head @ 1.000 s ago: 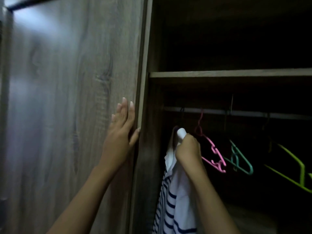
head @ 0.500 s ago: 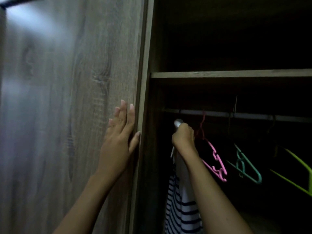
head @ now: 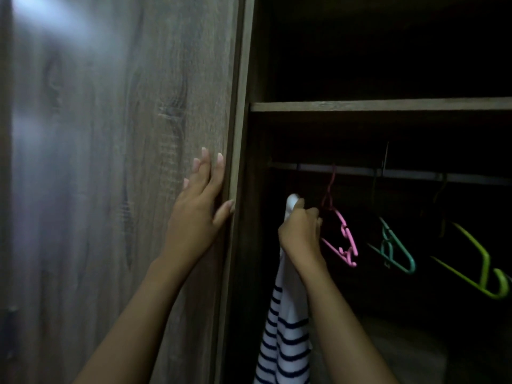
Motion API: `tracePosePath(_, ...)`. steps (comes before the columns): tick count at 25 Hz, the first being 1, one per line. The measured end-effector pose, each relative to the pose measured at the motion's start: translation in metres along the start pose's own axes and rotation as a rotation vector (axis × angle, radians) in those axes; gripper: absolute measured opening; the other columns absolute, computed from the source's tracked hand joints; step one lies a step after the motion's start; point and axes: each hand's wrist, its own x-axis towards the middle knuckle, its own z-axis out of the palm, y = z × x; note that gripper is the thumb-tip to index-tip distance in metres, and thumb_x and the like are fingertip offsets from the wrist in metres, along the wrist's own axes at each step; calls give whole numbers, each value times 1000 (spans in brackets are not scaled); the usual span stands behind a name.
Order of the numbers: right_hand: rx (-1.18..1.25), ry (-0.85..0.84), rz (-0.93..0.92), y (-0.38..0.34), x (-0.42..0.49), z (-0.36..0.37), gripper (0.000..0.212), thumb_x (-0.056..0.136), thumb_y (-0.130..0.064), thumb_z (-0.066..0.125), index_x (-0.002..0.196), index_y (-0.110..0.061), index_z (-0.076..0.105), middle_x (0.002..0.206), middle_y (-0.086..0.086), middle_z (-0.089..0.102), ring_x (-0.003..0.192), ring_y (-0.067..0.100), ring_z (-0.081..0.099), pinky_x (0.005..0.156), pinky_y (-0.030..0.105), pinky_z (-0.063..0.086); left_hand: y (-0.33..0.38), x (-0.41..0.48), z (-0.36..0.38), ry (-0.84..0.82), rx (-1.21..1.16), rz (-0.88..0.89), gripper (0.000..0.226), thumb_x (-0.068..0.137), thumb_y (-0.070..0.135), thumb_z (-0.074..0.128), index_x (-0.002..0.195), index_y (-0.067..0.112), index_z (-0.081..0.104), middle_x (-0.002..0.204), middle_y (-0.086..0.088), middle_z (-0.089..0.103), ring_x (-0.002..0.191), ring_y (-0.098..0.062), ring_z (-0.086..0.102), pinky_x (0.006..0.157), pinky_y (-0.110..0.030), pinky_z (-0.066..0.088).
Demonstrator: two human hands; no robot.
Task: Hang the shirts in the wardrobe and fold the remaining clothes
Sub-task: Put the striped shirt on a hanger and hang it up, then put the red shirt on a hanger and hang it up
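Note:
A white shirt with dark blue stripes [head: 285,328] hangs down inside the dark wardrobe at its left end. My right hand [head: 300,231] grips the top of the shirt just under the hanging rail [head: 410,173]; the shirt's own hanger is hidden in the fist and the dark. My left hand [head: 199,214] rests flat, fingers straight, on the wooden wardrobe door [head: 124,162], with the thumb at the door's edge.
On the rail to the right hang an empty pink hanger [head: 342,239], a teal hanger [head: 393,250] and a lime green hanger [head: 482,270]. A wooden shelf [head: 379,106] runs above the rail. The wardrobe interior is very dark.
My right hand rose with the shirt top toward the rail, then dropped back slightly. The left hand stays on the door.

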Motion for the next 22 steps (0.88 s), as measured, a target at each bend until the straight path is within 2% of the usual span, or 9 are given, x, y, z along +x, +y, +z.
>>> tracePosePath(2, -82, 74, -74, -3, -22, -9, 65, 92, -8, 49, 148, -13, 18, 139, 16, 32, 125, 28, 32, 88, 28, 36, 11, 2, -6, -12, -45, -7, 72, 91, 19, 54, 148, 21, 12, 157, -1, 1, 145, -17, 2, 114, -33, 11)
tracePosePath(5, -77, 194, -196, -10, -52, -19, 62, 93, -11, 48, 149, -13, 21, 140, 12, 32, 124, 24, 30, 89, 25, 37, 25, -3, -12, 27, -132, 18, 62, 91, 18, 53, 146, 15, 24, 156, -6, 17, 143, -17, 19, 113, -27, 19)
tracePosePath(7, 5, 312, -281, -13, -72, -17, 54, 93, -8, 49, 144, -12, 35, 137, 10, 38, 124, 23, 34, 89, 21, 38, 31, -15, -17, 89, -198, 8, 56, 91, 18, 50, 143, 13, 33, 151, -6, 32, 138, -11, 30, 111, -19, 24)
tracePosePath(9, 100, 455, -354, -19, -92, -8, 42, 89, 1, 50, 131, -8, 54, 125, 12, 49, 115, 26, 45, 82, 15, 35, 32, -33, -28, 163, -229, -39, 45, 92, 15, 50, 137, 12, 45, 140, -2, 49, 128, -5, 43, 106, -15, 32)
tracePosePath(12, 229, 556, -402, -35, -114, 12, 36, 83, 6, 48, 112, -5, 66, 107, 15, 58, 101, 30, 52, 85, 21, 36, 22, -63, -50, 246, -221, -141, 32, 90, 12, 51, 120, 16, 61, 118, 8, 62, 107, -2, 56, 93, -17, 44)
tracePosePath(15, 360, 498, -380, -50, -144, 37, 34, 79, 8, 48, 105, -3, 69, 99, 17, 60, 95, 33, 56, 87, 30, 39, 4, -103, -74, 270, -241, -276, 27, 89, 11, 49, 109, 16, 66, 109, 7, 67, 100, 0, 60, 85, -16, 46)
tracePosePath(18, 470, 326, -297, -58, -190, 74, 33, 81, 9, 49, 103, -3, 69, 98, 15, 60, 94, 31, 57, 85, 30, 42, -25, -161, -105, 242, -225, -427, 25, 89, 12, 49, 107, 15, 67, 104, 4, 70, 94, -4, 63, 82, -19, 48)
tracePosePath(21, 531, 134, -241, -62, -230, 115, 33, 82, 10, 47, 102, -4, 69, 98, 14, 61, 93, 32, 59, 86, 38, 47, -54, -218, -141, 230, -163, -572, 23, 90, 14, 49, 106, 17, 66, 99, 5, 70, 85, -7, 65, 79, -26, 51)
tracePosePath(22, 537, 71, -232, -64, -242, 129, 33, 82, 11, 47, 102, -5, 69, 98, 14, 62, 93, 32, 59, 86, 35, 46, -63, -238, -152, 241, -117, -615, 23, 89, 13, 49, 105, 17, 66, 97, 5, 70, 87, -7, 65, 81, -25, 50)
